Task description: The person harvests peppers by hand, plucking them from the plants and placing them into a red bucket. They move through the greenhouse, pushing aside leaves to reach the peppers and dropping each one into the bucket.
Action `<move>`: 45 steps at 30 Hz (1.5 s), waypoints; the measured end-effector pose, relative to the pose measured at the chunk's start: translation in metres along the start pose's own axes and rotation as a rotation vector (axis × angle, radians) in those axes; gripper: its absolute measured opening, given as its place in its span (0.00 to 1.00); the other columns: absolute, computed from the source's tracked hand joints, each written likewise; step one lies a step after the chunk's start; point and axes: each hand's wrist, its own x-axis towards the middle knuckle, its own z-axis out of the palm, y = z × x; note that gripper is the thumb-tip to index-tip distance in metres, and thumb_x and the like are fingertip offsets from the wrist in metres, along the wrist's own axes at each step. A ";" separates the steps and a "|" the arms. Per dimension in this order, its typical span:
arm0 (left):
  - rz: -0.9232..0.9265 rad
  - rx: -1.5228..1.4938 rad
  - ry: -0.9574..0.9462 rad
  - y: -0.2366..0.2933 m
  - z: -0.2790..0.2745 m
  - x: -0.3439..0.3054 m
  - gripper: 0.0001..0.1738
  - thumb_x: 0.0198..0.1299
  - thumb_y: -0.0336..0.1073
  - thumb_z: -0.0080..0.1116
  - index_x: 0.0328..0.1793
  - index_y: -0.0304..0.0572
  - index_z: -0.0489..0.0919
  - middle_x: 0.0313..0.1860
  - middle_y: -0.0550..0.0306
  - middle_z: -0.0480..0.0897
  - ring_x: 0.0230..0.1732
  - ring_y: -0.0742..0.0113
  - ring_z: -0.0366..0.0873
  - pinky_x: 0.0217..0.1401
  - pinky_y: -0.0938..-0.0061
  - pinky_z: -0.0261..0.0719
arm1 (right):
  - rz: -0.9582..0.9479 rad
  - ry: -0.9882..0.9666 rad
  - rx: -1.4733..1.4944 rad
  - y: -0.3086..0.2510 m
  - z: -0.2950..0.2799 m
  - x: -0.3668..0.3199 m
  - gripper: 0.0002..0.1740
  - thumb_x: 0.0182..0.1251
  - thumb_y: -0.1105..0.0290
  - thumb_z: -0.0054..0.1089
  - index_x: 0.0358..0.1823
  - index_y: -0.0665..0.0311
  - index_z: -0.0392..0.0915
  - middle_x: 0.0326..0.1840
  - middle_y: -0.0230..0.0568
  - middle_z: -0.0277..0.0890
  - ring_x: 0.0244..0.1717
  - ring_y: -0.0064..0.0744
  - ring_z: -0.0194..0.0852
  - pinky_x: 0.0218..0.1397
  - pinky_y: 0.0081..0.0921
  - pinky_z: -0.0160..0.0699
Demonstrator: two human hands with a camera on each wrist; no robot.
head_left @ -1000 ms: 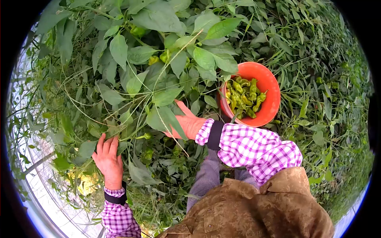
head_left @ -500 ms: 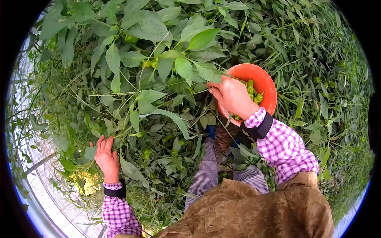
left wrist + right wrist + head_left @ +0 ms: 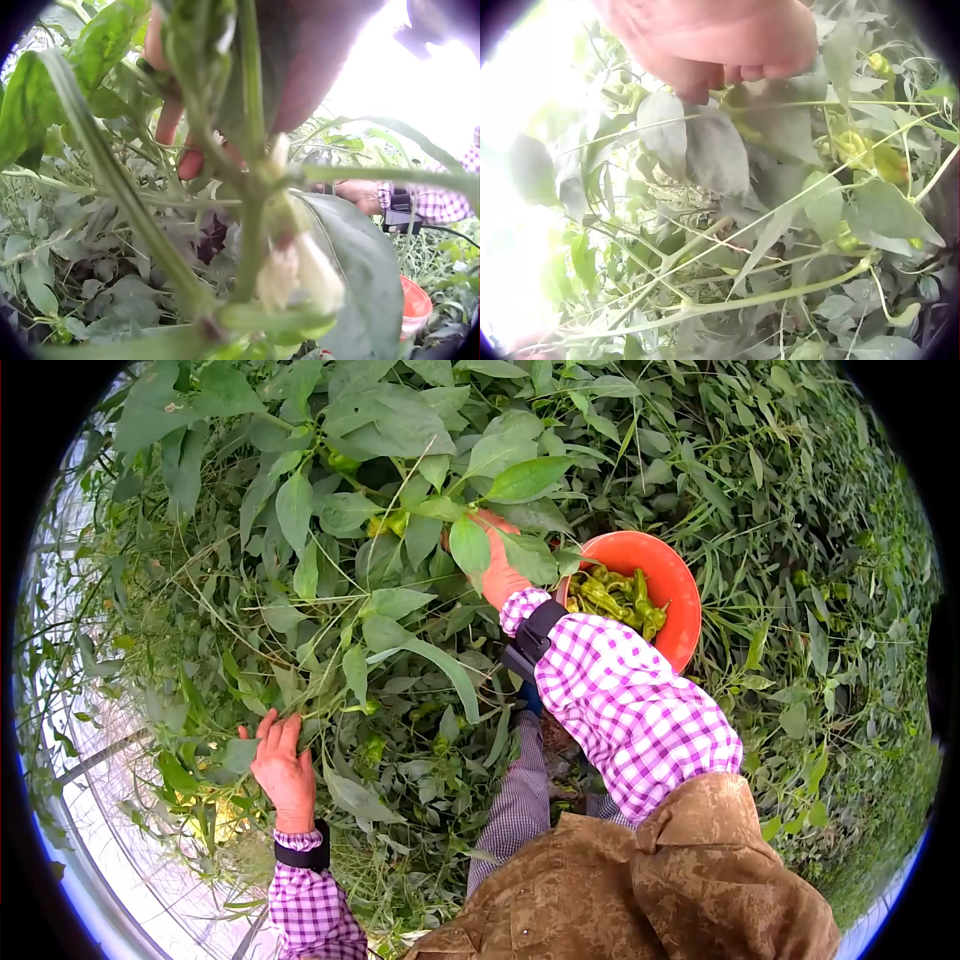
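Leafy pepper plants (image 3: 360, 630) surround both hands. At lower left, my left hand (image 3: 285, 770) grips a leafy pepper stem (image 3: 251, 217), its fingertips partly hidden by foliage. My right hand (image 3: 492, 565) reaches into the upper leaves, its fingers covered there by a leaf. In the right wrist view the right hand (image 3: 720, 37) has curled fingers and thumb on a yellow-green pepper (image 3: 731, 96), mostly hidden by the hand and leaves. Other yellowish peppers (image 3: 392, 523) hang just left of that hand. Right of the wrist, an orange-red bucket (image 3: 675, 585) contains several green peppers (image 3: 625, 600).
Thin dry stalks (image 3: 415, 465) and long stems cross around the hands. A white blossom (image 3: 300, 274) hangs close to the left wrist camera. The person's legs (image 3: 515, 790) stand among the plants below. Pale sheeting (image 3: 120, 810) borders the plants at left.
My right hand went from the leaves to over the bucket, then back up left into the higher foliage. My left hand stays almost in place.
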 end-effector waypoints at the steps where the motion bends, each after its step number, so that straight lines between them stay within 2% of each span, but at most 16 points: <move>1: -0.002 0.003 0.003 0.002 -0.002 -0.001 0.26 0.38 0.20 0.58 0.49 0.44 0.79 0.44 0.54 0.81 0.59 0.52 0.74 0.75 0.48 0.51 | -0.144 0.122 -0.023 -0.008 -0.001 -0.002 0.21 0.59 0.72 0.58 0.56 0.56 0.71 0.48 0.45 0.75 0.55 0.45 0.70 0.56 0.39 0.70; 2: -0.007 0.000 0.010 0.003 -0.002 -0.002 0.26 0.38 0.19 0.59 0.49 0.44 0.79 0.44 0.54 0.81 0.59 0.52 0.74 0.75 0.48 0.51 | -0.288 0.246 -0.048 -0.013 -0.002 -0.001 0.17 0.54 0.69 0.62 0.48 0.54 0.78 0.37 0.46 0.80 0.47 0.49 0.74 0.49 0.39 0.72; 3: -0.011 -0.004 0.017 0.002 -0.002 -0.002 0.27 0.37 0.19 0.59 0.49 0.45 0.79 0.43 0.54 0.81 0.59 0.52 0.74 0.75 0.48 0.51 | -0.443 0.167 -0.607 -0.018 -0.009 0.000 0.16 0.52 0.71 0.62 0.45 0.57 0.79 0.38 0.47 0.79 0.50 0.49 0.73 0.51 0.38 0.72; 6: -0.003 0.012 -0.009 -0.003 -0.001 -0.006 0.31 0.33 0.21 0.66 0.50 0.46 0.80 0.47 0.57 0.81 0.61 0.54 0.72 0.77 0.49 0.49 | -0.677 0.397 -0.603 -0.030 -0.009 -0.008 0.15 0.50 0.72 0.64 0.42 0.59 0.80 0.37 0.46 0.79 0.47 0.50 0.75 0.50 0.38 0.73; 8: -0.004 0.014 -0.006 -0.002 -0.003 -0.005 0.31 0.33 0.21 0.66 0.51 0.47 0.80 0.47 0.57 0.80 0.61 0.54 0.72 0.77 0.48 0.49 | -0.589 0.307 -0.371 -0.043 -0.020 -0.007 0.10 0.56 0.71 0.63 0.40 0.64 0.79 0.31 0.45 0.79 0.36 0.44 0.78 0.43 0.32 0.74; 10: -0.001 0.012 -0.008 0.001 -0.003 -0.004 0.31 0.33 0.21 0.66 0.51 0.47 0.79 0.47 0.57 0.80 0.61 0.54 0.72 0.76 0.48 0.49 | -0.032 0.192 0.060 -0.082 -0.026 -0.022 0.09 0.60 0.70 0.61 0.38 0.67 0.79 0.29 0.41 0.79 0.32 0.30 0.74 0.40 0.27 0.72; 12: 0.027 0.016 0.001 0.003 -0.003 -0.003 0.31 0.33 0.22 0.66 0.51 0.47 0.79 0.47 0.57 0.80 0.61 0.54 0.72 0.76 0.48 0.49 | -0.176 0.179 0.264 -0.107 -0.026 -0.036 0.09 0.64 0.69 0.57 0.36 0.69 0.79 0.28 0.36 0.79 0.31 0.21 0.68 0.38 0.24 0.70; 18: 0.038 0.019 -0.006 0.008 -0.008 0.000 0.31 0.33 0.22 0.66 0.51 0.47 0.79 0.48 0.58 0.80 0.62 0.55 0.71 0.76 0.47 0.49 | 0.226 0.172 0.266 -0.125 -0.059 -0.052 0.11 0.65 0.69 0.52 0.31 0.69 0.79 0.23 0.26 0.70 0.25 0.16 0.59 0.28 0.19 0.59; 20: 0.038 0.021 0.001 0.007 -0.007 0.000 0.31 0.33 0.22 0.66 0.51 0.47 0.79 0.48 0.57 0.80 0.62 0.55 0.71 0.76 0.47 0.49 | 0.183 0.188 0.285 -0.135 -0.058 -0.061 0.12 0.65 0.67 0.54 0.31 0.69 0.78 0.22 0.25 0.70 0.25 0.15 0.59 0.28 0.19 0.59; 22: 0.032 0.022 0.008 0.003 -0.001 -0.002 0.31 0.33 0.22 0.66 0.51 0.47 0.79 0.48 0.57 0.80 0.62 0.55 0.71 0.76 0.47 0.49 | -0.155 0.095 0.108 -0.163 -0.058 -0.069 0.14 0.65 0.64 0.56 0.32 0.71 0.78 0.22 0.27 0.69 0.25 0.16 0.59 0.29 0.19 0.59; 26: -0.017 0.032 0.021 -0.001 -0.004 -0.001 0.29 0.36 0.22 0.65 0.52 0.46 0.79 0.48 0.57 0.81 0.62 0.56 0.72 0.76 0.49 0.49 | -0.373 0.130 -0.194 -0.227 -0.089 -0.071 0.15 0.67 0.62 0.56 0.33 0.70 0.76 0.22 0.33 0.71 0.25 0.20 0.62 0.29 0.22 0.64; 30: -0.063 0.039 0.033 -0.017 0.008 -0.008 0.29 0.37 0.22 0.65 0.52 0.46 0.79 0.48 0.56 0.81 0.62 0.57 0.72 0.77 0.50 0.49 | -0.492 0.158 -0.638 -0.206 -0.153 -0.102 0.10 0.66 0.68 0.59 0.37 0.70 0.75 0.28 0.38 0.67 0.27 0.29 0.65 0.33 0.26 0.68; 32: -0.084 0.038 0.017 -0.023 0.012 -0.008 0.29 0.38 0.23 0.65 0.52 0.47 0.79 0.49 0.56 0.81 0.63 0.57 0.71 0.77 0.51 0.49 | -0.444 0.024 -0.994 -0.179 -0.179 -0.116 0.08 0.62 0.70 0.59 0.36 0.70 0.77 0.29 0.48 0.69 0.31 0.46 0.72 0.36 0.35 0.72; 34: -0.091 0.040 -0.012 -0.032 0.017 -0.008 0.28 0.41 0.24 0.65 0.53 0.48 0.79 0.50 0.56 0.81 0.63 0.58 0.71 0.77 0.52 0.49 | -0.299 -0.220 -1.336 -0.132 -0.206 -0.126 0.10 0.58 0.69 0.59 0.38 0.66 0.79 0.32 0.50 0.73 0.36 0.50 0.78 0.40 0.43 0.76; 40: -0.160 0.016 -0.016 -0.057 0.034 -0.013 0.26 0.45 0.24 0.64 0.55 0.48 0.78 0.55 0.55 0.79 0.62 0.58 0.71 0.76 0.55 0.50 | -0.224 -0.313 -1.060 -0.076 -0.164 -0.122 0.11 0.60 0.67 0.57 0.40 0.66 0.80 0.38 0.51 0.78 0.42 0.51 0.78 0.46 0.43 0.77; 45: -0.096 0.018 -0.004 -0.058 0.034 -0.014 0.25 0.47 0.24 0.59 0.55 0.46 0.78 0.55 0.48 0.78 0.61 0.54 0.72 0.76 0.55 0.51 | -0.421 -0.052 -0.723 -0.040 -0.086 -0.062 0.09 0.60 0.72 0.56 0.40 0.65 0.79 0.40 0.50 0.76 0.48 0.52 0.73 0.53 0.42 0.73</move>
